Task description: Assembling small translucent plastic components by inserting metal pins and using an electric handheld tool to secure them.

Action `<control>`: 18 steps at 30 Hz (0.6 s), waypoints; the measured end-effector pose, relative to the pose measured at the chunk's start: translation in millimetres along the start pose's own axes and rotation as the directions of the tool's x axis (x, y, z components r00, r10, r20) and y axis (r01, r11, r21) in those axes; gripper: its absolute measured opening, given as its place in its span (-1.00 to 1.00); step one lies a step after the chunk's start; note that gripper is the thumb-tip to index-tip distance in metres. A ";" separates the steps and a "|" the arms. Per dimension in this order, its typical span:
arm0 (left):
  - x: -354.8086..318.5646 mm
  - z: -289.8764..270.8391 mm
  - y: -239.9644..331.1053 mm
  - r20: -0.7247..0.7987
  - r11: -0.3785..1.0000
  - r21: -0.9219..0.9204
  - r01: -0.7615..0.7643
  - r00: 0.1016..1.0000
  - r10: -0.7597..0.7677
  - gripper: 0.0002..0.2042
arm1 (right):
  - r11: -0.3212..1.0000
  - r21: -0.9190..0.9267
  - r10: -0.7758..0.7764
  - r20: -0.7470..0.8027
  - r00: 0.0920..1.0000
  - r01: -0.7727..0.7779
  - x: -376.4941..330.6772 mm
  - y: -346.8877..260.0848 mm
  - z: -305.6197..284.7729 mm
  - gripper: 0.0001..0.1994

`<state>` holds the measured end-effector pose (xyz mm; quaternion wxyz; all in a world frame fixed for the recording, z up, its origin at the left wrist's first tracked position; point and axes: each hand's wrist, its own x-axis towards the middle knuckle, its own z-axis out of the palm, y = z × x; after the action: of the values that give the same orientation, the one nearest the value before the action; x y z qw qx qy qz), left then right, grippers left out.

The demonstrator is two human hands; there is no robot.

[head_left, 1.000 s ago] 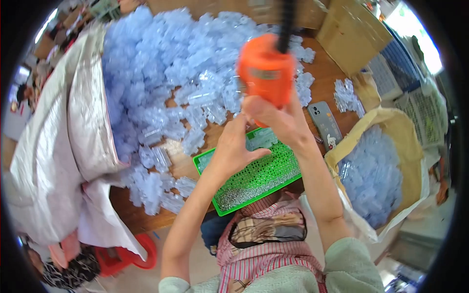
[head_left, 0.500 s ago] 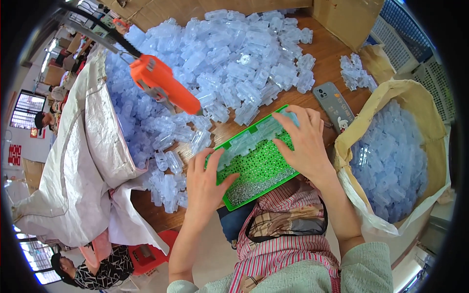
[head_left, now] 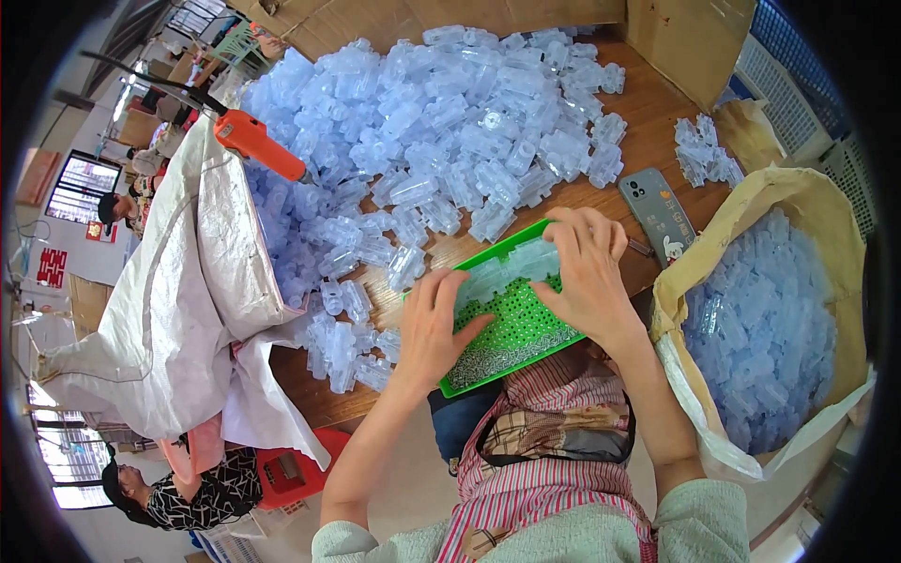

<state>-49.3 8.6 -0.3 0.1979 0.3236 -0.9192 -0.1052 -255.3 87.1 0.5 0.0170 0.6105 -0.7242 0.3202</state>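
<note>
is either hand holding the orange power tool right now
No: the orange power tool hangs apart at the upper left, while the left hand and right hand both rest on the green perforated plastic tray.

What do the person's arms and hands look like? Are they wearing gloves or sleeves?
No gloves: both the left hand and the right hand are bare, with nothing on the fingers that can be seen. The forearms are bare too. Pale grey-green knitted sleeves are pushed up to about the elbows. A pink striped apron shows between the arms.
</note>
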 end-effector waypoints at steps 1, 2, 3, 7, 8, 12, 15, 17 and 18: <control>-2.2 1.7 1.4 0.003 0.999 -0.052 0.001 1.000 -0.001 -0.41 | 0.996 0.068 -0.066 0.015 0.998 0.064 -1.7 0.1 -1.0 -0.45; -4.0 3.7 2.1 0.007 0.995 -0.104 0.003 1.000 -0.002 -0.42 | 0.982 0.136 -0.133 0.027 0.991 0.128 -3.6 -0.1 -1.6 -0.44; -4.6 7.0 1.7 0.031 0.989 -0.134 0.055 0.998 -0.051 -0.44 | 0.980 0.129 -0.155 -0.006 0.988 0.155 -5.9 -1.9 0.4 -0.45; -6.5 8.2 -4.7 0.066 0.988 -0.152 0.020 0.998 -0.010 -0.46 | 0.964 0.194 -0.174 -0.050 0.984 0.180 -4.7 -0.6 4.4 -0.45; -7.6 8.6 -5.3 0.026 0.983 -0.178 0.035 0.999 -0.031 -0.48 | 0.946 0.285 -0.127 -0.104 0.986 0.152 -3.7 -2.1 -0.6 -0.45; -7.5 11.3 -0.9 -0.164 0.967 -0.247 0.053 0.982 -0.096 -0.50 | 0.585 0.803 0.321 -0.104 0.941 -0.110 -13.4 -10.2 -8.6 -0.42; -7.5 17.9 4.0 -0.216 0.895 -0.419 0.151 0.941 -0.260 -0.45 | -0.059 0.995 0.504 0.099 0.858 -0.080 -24.3 -16.3 -12.6 -0.59; 2.0 13.6 26.7 -0.236 0.648 -0.760 0.047 0.909 -0.342 -0.44 | -0.531 0.845 0.403 0.322 0.857 -0.068 -33.6 -17.0 -14.4 -0.61; 16.0 12.9 53.2 -0.241 0.518 -0.855 -0.035 0.910 -0.337 -0.45 | -0.733 0.679 0.260 0.218 0.941 0.045 -39.5 -7.7 -17.7 -0.56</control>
<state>-95.6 40.1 9.9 0.4920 0.2815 -0.6633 -0.4887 -244.9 129.8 1.6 -0.5429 0.0974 -0.0544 0.8324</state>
